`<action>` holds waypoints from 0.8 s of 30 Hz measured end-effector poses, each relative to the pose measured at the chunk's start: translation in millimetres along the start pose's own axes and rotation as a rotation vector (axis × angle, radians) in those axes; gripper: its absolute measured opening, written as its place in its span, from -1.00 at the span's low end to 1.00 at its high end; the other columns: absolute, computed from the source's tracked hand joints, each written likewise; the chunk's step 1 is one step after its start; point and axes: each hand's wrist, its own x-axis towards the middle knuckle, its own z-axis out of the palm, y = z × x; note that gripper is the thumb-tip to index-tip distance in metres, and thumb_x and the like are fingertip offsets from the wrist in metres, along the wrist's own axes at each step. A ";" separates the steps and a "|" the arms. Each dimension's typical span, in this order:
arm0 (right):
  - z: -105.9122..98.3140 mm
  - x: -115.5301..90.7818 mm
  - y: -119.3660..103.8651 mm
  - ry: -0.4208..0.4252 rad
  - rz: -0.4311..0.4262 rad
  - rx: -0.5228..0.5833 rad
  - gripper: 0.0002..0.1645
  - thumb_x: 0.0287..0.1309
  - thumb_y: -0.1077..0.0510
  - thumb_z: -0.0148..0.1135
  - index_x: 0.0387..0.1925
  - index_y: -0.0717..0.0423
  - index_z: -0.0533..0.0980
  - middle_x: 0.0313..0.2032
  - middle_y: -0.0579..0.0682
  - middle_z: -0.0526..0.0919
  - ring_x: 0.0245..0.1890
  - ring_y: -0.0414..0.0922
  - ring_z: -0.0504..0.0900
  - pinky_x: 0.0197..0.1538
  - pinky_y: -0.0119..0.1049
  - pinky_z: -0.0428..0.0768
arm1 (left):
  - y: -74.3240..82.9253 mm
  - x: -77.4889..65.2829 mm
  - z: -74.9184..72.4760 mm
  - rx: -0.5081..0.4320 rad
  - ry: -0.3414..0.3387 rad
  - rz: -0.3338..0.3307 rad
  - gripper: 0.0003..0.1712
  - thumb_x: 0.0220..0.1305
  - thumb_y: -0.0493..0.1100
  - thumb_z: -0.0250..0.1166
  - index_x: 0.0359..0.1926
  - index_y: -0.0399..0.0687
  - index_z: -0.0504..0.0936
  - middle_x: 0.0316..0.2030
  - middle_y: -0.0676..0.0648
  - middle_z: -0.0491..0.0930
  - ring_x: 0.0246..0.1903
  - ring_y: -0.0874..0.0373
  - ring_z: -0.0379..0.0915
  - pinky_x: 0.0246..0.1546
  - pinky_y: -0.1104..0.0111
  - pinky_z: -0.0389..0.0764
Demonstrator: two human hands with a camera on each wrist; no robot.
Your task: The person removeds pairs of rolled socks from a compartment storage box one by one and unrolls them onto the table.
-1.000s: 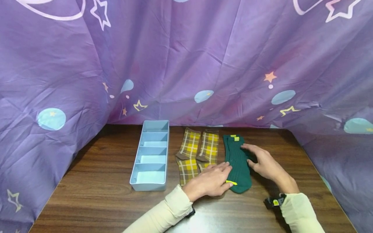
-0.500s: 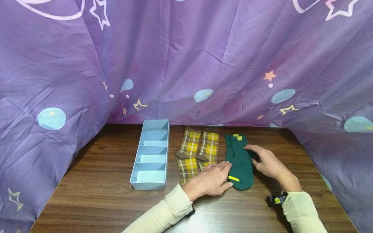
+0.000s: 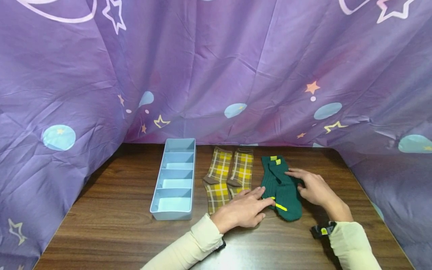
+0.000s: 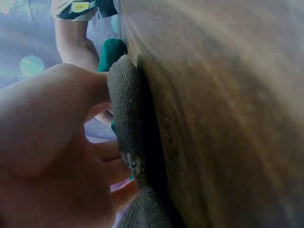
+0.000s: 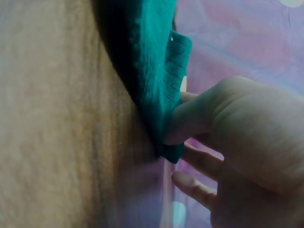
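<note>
Two dark green ribbed socks with yellow tags lie overlapping on the table, right of centre in the head view. The upper green sock (image 3: 291,204) is angled over the lower green sock (image 3: 269,180), so their toes spread apart. My right hand (image 3: 318,191) pinches the upper sock at its right side, thumb against the knit (image 5: 164,109) in the right wrist view. My left hand (image 3: 241,210) lies with extended fingers at the lower sock's left edge, its index finger near the yellow stripe. Beneath that hand, part of the plaid socks (image 3: 221,167) is hidden.
A light blue box (image 3: 173,215) with several compartments stands left of the plaid socks on the wooden table (image 3: 111,225). A purple patterned curtain (image 3: 209,75) closes off the back and both sides.
The right hand has moved slightly right, drawing the upper green sock's toe rightward and uncovering more of the lower sock. The left hand stays in place, with its index finger shifted over the green fabric.
</note>
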 end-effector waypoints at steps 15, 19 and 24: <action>-4.4 -0.9 -11.1 -0.073 0.057 0.060 -0.13 0.22 0.26 0.36 0.57 0.13 0.36 0.45 0.31 0.54 0.42 0.36 0.54 0.31 0.45 0.47 | 0.6 -1.4 -1.4 -0.109 -0.005 0.015 -0.73 0.66 0.00 0.15 0.25 0.40 0.46 0.70 -0.08 0.17 0.70 -0.12 0.06 0.63 -0.08 0.27; -6.9 -1.5 -13.7 -0.115 0.098 0.033 -0.11 0.29 0.19 0.35 0.61 0.18 0.29 0.49 0.37 0.48 0.43 0.39 0.52 0.21 0.42 0.45 | 1.4 -1.0 -1.1 -0.109 0.011 0.025 -0.78 0.65 -0.03 0.15 0.19 0.36 0.49 0.68 -0.13 0.22 0.68 -0.20 0.10 0.60 -0.11 0.31; -9.1 -5.6 -9.4 -0.124 0.145 0.015 -0.09 0.29 0.16 0.35 0.61 0.17 0.27 0.51 0.40 0.43 0.44 0.41 0.50 0.11 0.36 0.43 | 3.2 -1.1 -0.3 -0.107 0.021 0.025 -0.77 0.65 -0.06 0.14 0.20 0.37 0.50 0.66 -0.15 0.26 0.67 -0.24 0.11 0.59 -0.11 0.34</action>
